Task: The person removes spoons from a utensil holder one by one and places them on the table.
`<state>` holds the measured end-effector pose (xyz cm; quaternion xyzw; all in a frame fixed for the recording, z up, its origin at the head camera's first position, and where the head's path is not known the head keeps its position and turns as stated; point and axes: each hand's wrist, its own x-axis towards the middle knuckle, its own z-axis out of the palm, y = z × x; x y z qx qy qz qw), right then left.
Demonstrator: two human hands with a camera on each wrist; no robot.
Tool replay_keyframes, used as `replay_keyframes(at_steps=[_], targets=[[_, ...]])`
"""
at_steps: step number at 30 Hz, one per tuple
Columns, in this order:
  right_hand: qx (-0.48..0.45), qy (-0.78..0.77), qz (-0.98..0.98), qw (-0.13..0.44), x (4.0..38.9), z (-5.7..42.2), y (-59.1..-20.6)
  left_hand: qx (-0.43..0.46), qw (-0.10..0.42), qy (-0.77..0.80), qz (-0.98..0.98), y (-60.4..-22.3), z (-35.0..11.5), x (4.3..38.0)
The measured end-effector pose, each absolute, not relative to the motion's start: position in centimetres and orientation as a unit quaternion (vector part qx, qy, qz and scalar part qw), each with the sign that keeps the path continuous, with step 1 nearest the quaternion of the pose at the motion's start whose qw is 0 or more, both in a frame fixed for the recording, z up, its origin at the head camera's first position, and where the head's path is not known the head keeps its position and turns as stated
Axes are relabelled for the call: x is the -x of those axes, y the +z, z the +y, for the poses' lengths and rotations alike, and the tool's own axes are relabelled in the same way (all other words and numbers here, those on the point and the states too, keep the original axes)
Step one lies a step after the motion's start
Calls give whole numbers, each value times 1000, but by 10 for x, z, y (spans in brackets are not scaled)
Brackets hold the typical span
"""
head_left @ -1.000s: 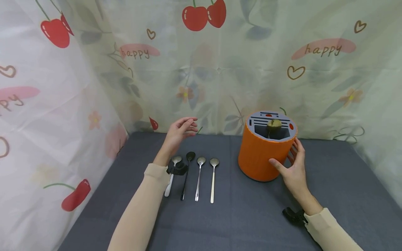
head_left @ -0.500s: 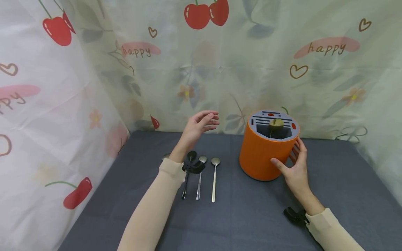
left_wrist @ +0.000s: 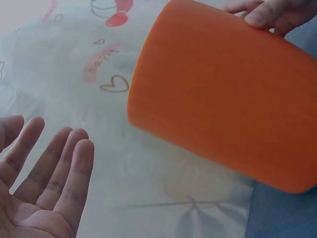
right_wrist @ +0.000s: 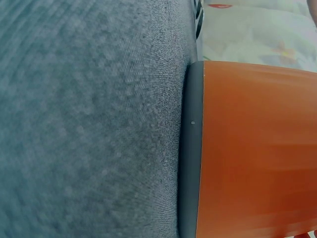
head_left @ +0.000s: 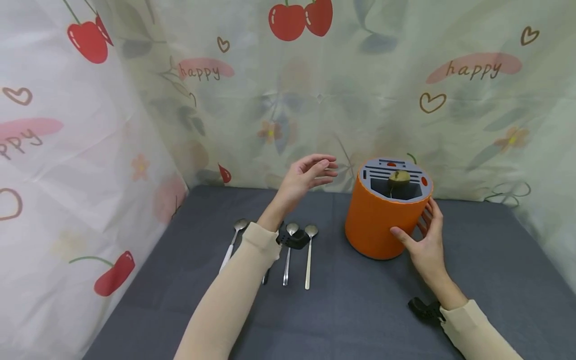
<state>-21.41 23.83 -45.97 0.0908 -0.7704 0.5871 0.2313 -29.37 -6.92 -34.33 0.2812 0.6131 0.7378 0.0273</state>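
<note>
An orange cylindrical knife block [head_left: 373, 225] with a grey slotted top stands upright at the right of the table. Its larger opening holds a utensil with a rounded olive-brown head [head_left: 399, 176]. My right hand [head_left: 425, 247] holds the block's right side, thumb at the front and fingers around behind. My left hand [head_left: 310, 172] hangs in the air left of the block's top, fingers loosely extended and holding nothing. In the left wrist view, its fingers [left_wrist: 54, 168] are apart from the orange wall. The right wrist view shows the block's dark base [right_wrist: 190, 148] on the cloth.
Several spoons lie in a row: a white-handled spoon [head_left: 240, 225] at left, a black one [head_left: 265, 277] mostly hidden by the left forearm, a silver spoon [head_left: 286, 265] and a pale-handled spoon [head_left: 308, 260]. A printed curtain [head_left: 252, 100] hangs behind the grey tablecloth [head_left: 360, 310].
My left hand has moved right and slightly up, from above the spoons toward the knife block. The right hand keeps its hold on the block.
</note>
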Motion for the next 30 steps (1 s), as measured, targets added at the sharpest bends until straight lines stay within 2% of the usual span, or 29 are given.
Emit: replay_keyframes(at_steps=[20, 30], targets=[[-80, 583, -775, 229, 215, 237, -462, -362, 68, 668, 647, -316, -18, 285], [-87, 584, -772, 234, 215, 237, -460, -375, 27, 580, 723, -307, 15, 287]])
